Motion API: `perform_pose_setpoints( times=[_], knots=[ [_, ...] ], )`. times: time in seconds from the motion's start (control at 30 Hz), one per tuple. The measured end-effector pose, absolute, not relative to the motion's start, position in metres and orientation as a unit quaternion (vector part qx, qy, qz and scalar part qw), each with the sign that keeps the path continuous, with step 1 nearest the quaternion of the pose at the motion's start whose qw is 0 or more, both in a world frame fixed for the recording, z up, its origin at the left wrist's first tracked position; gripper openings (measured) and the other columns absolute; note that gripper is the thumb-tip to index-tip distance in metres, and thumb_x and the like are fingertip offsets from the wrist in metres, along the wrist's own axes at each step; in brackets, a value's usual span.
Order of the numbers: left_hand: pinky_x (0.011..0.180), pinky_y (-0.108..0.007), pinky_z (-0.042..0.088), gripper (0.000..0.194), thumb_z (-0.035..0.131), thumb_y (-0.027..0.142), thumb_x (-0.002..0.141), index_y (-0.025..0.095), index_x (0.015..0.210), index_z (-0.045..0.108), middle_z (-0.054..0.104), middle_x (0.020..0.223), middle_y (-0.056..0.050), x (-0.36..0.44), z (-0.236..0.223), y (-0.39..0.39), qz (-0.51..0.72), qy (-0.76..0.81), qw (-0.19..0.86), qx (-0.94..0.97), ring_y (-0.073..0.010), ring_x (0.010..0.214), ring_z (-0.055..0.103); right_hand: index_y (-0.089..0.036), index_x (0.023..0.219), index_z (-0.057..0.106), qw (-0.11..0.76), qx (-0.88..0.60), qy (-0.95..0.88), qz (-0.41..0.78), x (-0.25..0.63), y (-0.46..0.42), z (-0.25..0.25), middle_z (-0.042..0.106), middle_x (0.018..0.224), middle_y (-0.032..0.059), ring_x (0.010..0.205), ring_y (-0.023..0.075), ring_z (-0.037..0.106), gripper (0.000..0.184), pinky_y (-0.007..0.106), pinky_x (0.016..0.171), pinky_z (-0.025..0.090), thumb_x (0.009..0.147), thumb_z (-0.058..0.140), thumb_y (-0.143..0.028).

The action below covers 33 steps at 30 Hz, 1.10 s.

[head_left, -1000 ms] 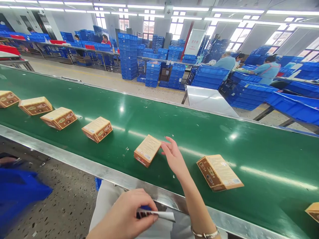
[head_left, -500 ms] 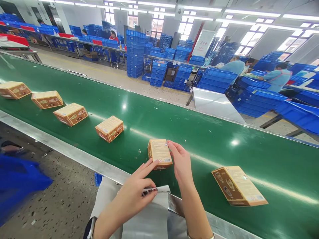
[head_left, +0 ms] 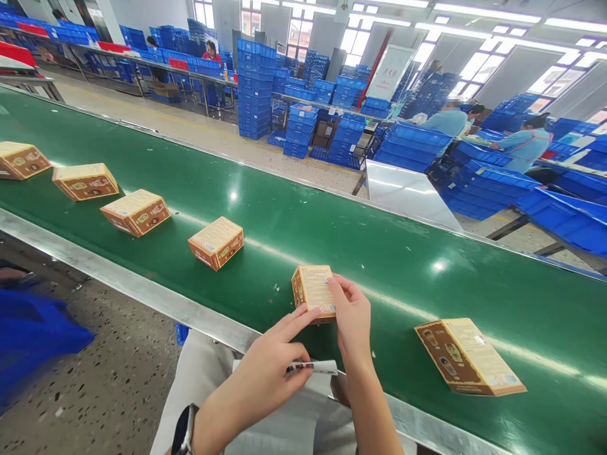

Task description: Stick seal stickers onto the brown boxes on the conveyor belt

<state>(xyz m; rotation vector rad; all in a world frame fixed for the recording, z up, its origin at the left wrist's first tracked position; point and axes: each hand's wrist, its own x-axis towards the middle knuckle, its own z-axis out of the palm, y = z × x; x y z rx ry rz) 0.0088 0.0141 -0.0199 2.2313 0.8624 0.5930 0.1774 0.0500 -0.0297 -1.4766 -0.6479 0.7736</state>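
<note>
A small tan and brown carton (head_left: 312,290) lies on the green conveyor belt (head_left: 389,265) close to its near edge. My right hand (head_left: 351,319) grips the carton's right side with curled fingers. My left hand (head_left: 265,374) pinches a thin white strip (head_left: 313,366) between thumb and lower fingers, while its stretched forefinger touches the carton's near corner. A watch sits on my left wrist.
More cartons lie along the belt: one (head_left: 468,356) to the right, one (head_left: 216,242) to the left, then several further left (head_left: 135,212). The belt's steel edge (head_left: 118,278) runs in front of me. Stacked blue crates (head_left: 256,98) and people at tables (head_left: 521,145) stand beyond.
My right hand turned the carton square and took hold of its right side. My left hand rose with the strip and put its forefinger against the carton. The other cartons shifted along the belt.
</note>
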Motion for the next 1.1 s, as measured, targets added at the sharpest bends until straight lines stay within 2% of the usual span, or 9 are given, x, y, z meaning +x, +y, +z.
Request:
perform_pose_setpoints(
  times=[0.17,0.37,0.5,0.57,0.63,0.7,0.73,0.9,1.1],
  knots=[
    [0.117,-0.040,0.044,0.018,0.067,0.001,0.078,0.018,0.076,0.071,0.040,0.157,-0.002,0.015,-0.021,0.012,0.217,0.310,0.329,0.865,-0.0286,0.145,0.038,-0.021,0.082,0.062,0.562,-0.705,-0.335,0.274,0.188,0.043,-0.021,0.073,0.086,0.0088,0.078,0.0275,0.068,0.037,0.035,0.063,0.053,0.065,0.068,-0.053],
    [0.117,-0.040,0.043,0.017,0.067,0.001,0.078,0.017,0.073,0.069,0.036,0.160,-0.003,0.023,-0.022,0.010,0.209,0.294,0.333,0.871,-0.0297,0.146,0.037,-0.025,0.089,0.047,0.518,-0.751,-0.360,0.194,0.205,0.047,-0.016,0.070,0.077,0.0051,0.065,0.0258,0.066,0.041,0.034,0.058,0.048,0.068,0.063,-0.056],
    [0.105,-0.035,0.051,0.016,0.065,0.003,0.080,0.018,0.074,0.069,0.039,0.158,-0.005,0.019,-0.022,0.006,0.213,0.322,0.375,0.843,-0.0272,0.128,0.059,-0.023,0.091,0.053,0.509,-0.760,-0.378,0.144,0.214,0.040,-0.011,0.070,0.074,0.0078,0.067,0.0281,0.066,0.035,0.036,0.060,0.047,0.073,0.052,-0.053],
    [0.092,-0.030,0.055,0.016,0.064,0.005,0.081,0.019,0.076,0.070,0.055,0.147,-0.006,0.014,-0.019,0.005,0.201,0.361,0.407,0.814,-0.0226,0.106,0.071,-0.021,0.091,0.059,0.508,-0.757,-0.391,0.123,0.215,0.026,-0.005,0.072,0.083,0.0110,0.077,0.0298,0.067,0.037,0.035,0.059,0.048,0.075,0.052,-0.054],
    [0.078,-0.024,0.054,0.014,0.062,0.010,0.084,0.020,0.078,0.071,0.075,0.115,-0.004,0.008,-0.014,0.004,0.182,0.400,0.439,0.783,-0.0183,0.086,0.072,-0.021,0.088,0.065,0.506,-0.730,-0.445,0.118,0.213,0.007,0.002,0.073,0.088,0.0102,0.081,0.0282,0.068,0.034,0.033,0.060,0.050,0.080,0.054,-0.053],
    [0.066,-0.020,0.048,0.014,0.060,0.018,0.087,0.020,0.080,0.072,0.076,0.081,0.000,0.002,-0.007,0.004,0.163,0.420,0.469,0.759,-0.0157,0.073,0.068,-0.023,0.087,0.070,0.489,-0.664,-0.545,0.153,0.209,-0.014,0.007,0.074,0.087,0.0065,0.078,0.0241,0.069,0.025,0.030,0.064,0.055,0.085,0.059,-0.046],
    [0.062,-0.020,0.044,0.015,0.060,0.021,0.087,0.020,0.080,0.073,0.073,0.072,0.001,0.001,-0.003,0.004,0.156,0.425,0.480,0.752,-0.0149,0.069,0.065,-0.023,0.090,0.072,0.474,-0.622,-0.596,0.182,0.206,-0.023,0.009,0.075,0.087,0.0048,0.076,0.0222,0.070,0.020,0.029,0.067,0.057,0.086,0.063,-0.041],
    [0.056,-0.019,0.035,0.014,0.061,0.025,0.085,0.021,0.084,0.074,0.069,0.070,0.003,-0.005,0.013,0.004,0.138,0.423,0.502,0.742,-0.0124,0.063,0.056,-0.026,0.102,0.073,0.427,-0.534,-0.670,0.288,0.199,-0.048,0.003,0.076,0.086,0.0011,0.075,0.0187,0.072,0.015,0.022,0.071,0.059,0.089,0.071,-0.033],
    [0.059,-0.020,0.037,0.011,0.065,0.026,0.084,0.022,0.082,0.075,0.074,0.073,0.003,-0.014,0.012,0.004,0.098,0.464,0.482,0.737,-0.0147,0.069,0.061,-0.027,0.108,0.070,0.426,-0.540,-0.674,0.268,0.205,-0.052,-0.007,0.072,0.079,-0.0020,0.068,0.0148,0.070,0.015,0.017,0.066,0.057,0.096,0.063,-0.032]
  ],
)
